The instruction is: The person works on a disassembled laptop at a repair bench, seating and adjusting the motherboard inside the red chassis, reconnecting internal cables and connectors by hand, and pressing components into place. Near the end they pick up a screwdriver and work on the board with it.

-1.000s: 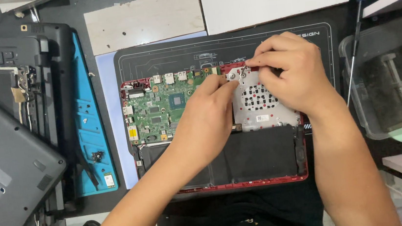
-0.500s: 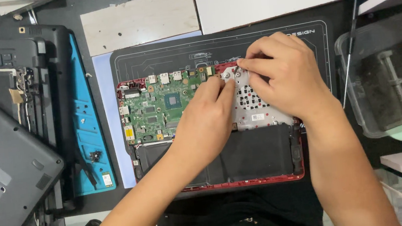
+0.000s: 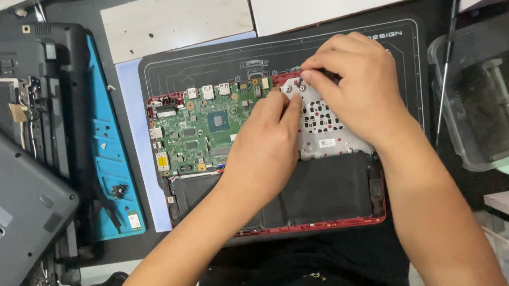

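Fingers (image 3: 293, 105) touching metal plate (image 3: 328, 133).

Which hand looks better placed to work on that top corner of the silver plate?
Probably the right hand: its fingertips pinch a small dark tool at the metal plate corner, while the left hand only rests fingers beside it.
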